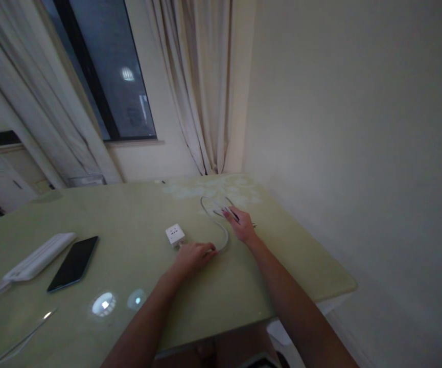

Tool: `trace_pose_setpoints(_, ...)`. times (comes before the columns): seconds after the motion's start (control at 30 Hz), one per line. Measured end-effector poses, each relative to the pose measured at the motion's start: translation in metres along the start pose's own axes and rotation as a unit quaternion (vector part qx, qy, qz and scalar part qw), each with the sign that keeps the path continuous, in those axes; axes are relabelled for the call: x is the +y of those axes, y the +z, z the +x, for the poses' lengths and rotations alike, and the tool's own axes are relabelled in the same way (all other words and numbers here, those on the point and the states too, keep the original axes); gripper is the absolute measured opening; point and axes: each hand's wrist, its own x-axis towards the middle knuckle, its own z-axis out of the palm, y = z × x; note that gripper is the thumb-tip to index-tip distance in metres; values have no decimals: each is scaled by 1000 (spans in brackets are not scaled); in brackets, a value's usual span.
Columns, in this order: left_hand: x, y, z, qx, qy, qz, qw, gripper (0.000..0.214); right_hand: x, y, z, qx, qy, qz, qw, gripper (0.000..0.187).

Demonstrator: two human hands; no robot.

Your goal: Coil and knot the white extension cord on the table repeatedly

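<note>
A small white cube socket (175, 234) sits on the pale green table (136, 214), with a white cable (224, 236) running from it in a loop toward the far right corner. My left hand (193, 255) rests just right of the cube, fingers closed around the cable near the socket. My right hand (239, 223) lies farther along the loop, fingers curled on the cable's far part, where something dark shows at the fingertips.
A black phone (74, 262) lies face up at the left, beside a long white power strip (39, 256) with its cord trailing off the left edge. Curtains and a dark window stand behind the table. A wall runs along the right side.
</note>
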Motion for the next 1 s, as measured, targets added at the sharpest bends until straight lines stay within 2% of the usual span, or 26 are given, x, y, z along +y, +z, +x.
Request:
trace_pose_setpoints(0.1, -16, 2, 3, 48, -63, 35, 996, 30, 4, -1, 1, 18, -31, 2, 999, 50)
trace_pose_setpoints(0.23, -51, -3, 4, 168, -147, 57, 973, 29, 7, -5, 1, 84, -46, 36, 995, 54)
trace_pose_setpoints(0.3, -67, -11, 5, 256, -212, 22, 943, 30, 7, -6, 0, 96, -49, 43, 993, 56)
trace_pose_setpoints(0.4, -86, -29, 14, 414, -287, -76, 861, 29, 6, -5, -3, 72, -78, 27, 994, 56)
trace_pose_setpoints(0.47, -94, -48, 24, 504, -282, -162, 800, 27, 6, -3, -5, 27, -94, 13, 995, 56)
trace_pose_setpoints(0.57, -97, -88, 42, 600, -208, -291, 716, 23, 9, 1, -6, -37, -96, 6, 995, 56)
trace_pose_setpoints(0.63, -92, -121, 51, 638, -126, -347, 676, 22, 11, 2, -5, -52, -90, 16, 994, 59)
trace_pose_setpoints(0.67, -87, -137, 53, 645, -88, -361, 668, 23, 11, 2, -4, -54, -84, 27, 995, 62)
trace_pose_setpoints(0.73, -75, -168, 53, 646, -19, -352, 677, 26, 12, 2, -3, -51, -64, 65, 994, 66)
trace_pose_setpoints(0.8, -61, -193, 49, 642, 20, -300, 705, 28, 11, 1, 0, -45, -35, 122, 991, 67)
trace_pose_setpoints(0.9, -44, -217, 38, 606, 2, -199, 770, 29, 9, 1, 7, -22, 33, 239, 970, 60)
trace_pose_setpoints(1.0, -34, -231, 27, 541, -16, -173, 823, 34, 9, -1, 16, 44, 100, 377, 920, 52)
